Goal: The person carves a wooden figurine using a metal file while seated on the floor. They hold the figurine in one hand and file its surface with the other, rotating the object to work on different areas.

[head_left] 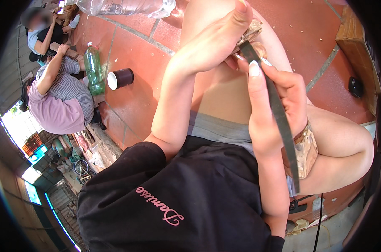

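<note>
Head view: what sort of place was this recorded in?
Probably an informal, semi-open workshop or yard. It shows in the long, flat, dark strip in the right hand, the rough, brown, wood-like block beside it, and the red tiled floor with two people sitting low nearby.

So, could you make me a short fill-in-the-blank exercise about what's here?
1. Between the left hand and the right hand, the long dark strip is held by the ____ one.
2. The person's shirt is ____.
3. The lettering on it is ____.
4. The plastic bottle beside the dark cup is ____.

Missing words: right; black; pink; green.
</note>
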Demonstrator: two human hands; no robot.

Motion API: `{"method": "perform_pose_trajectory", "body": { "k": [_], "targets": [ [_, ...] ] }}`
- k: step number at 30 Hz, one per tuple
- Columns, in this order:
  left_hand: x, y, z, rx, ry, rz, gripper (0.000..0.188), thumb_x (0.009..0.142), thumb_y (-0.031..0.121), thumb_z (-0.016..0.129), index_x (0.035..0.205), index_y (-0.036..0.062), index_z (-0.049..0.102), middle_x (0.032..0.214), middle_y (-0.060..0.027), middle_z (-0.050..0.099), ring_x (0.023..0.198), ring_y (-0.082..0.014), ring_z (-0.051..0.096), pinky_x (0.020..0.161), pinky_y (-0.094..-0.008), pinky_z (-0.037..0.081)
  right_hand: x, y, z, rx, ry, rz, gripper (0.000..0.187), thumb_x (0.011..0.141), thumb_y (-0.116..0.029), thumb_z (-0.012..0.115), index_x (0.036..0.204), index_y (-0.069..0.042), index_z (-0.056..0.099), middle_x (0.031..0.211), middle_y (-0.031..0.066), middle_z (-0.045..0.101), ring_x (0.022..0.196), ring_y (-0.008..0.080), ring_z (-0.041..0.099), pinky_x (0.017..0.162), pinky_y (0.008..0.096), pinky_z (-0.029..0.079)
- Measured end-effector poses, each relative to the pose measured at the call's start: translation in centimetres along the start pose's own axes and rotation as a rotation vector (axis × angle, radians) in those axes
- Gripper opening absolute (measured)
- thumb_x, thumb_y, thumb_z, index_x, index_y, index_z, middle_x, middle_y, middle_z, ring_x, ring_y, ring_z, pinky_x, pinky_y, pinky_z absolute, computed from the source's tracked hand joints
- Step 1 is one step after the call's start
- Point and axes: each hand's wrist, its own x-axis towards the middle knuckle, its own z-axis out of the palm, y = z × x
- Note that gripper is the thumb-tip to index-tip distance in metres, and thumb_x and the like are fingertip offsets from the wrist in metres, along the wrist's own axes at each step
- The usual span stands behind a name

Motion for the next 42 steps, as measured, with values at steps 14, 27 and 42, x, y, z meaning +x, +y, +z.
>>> {"method": "perform_pose_trajectory", "body": {
  "k": [14,27,42],
  "targets": [
    [-0.4,1.9,0.3,-0.317,-0.122,-0.358,0.078,0.088,0.067,0.022,0.113,-0.0003,0.052,0.099,-0.0111,0.054,0.091,-0.0177,0.054,0.079,-0.0317,0.045,0.8,-1.8,0.9,0.223,0.159,0.309,0.01,0.085,0.003,0.063,0.093,0.006,0.057,0.091,0.014,0.067,0.082,0.0159,0.067,0.075,0.0226,0.052],
    [-0.1,1.9,0.1,-0.289,-0.156,-0.369,0.094,0.082,0.077,0.012,0.11,0.001,0.057,0.098,-0.0094,0.06,0.091,-0.016,0.059,0.077,-0.0299,0.049,0.6,-1.5,0.8,0.162,0.108,0.269,0.009,0.088,0.003,0.058,0.095,0.004,0.053,0.089,0.017,0.068,0.082,0.0141,0.066,0.073,0.021,0.051],
    [0.4,1.0,0.3,-0.208,-0.152,-0.181,0.091,0.083,0.076,0.014,0.102,0.0009,0.061,0.094,-0.0081,0.06,0.088,-0.0154,0.059,0.076,-0.029,0.049,0.7,-1.3,0.5,0.145,0.069,0.259,0.008,0.087,0.002,0.061,0.091,0.004,0.054,0.084,0.0164,0.069,0.074,0.0094,0.065,0.065,0.0188,0.05]
  ]
}}
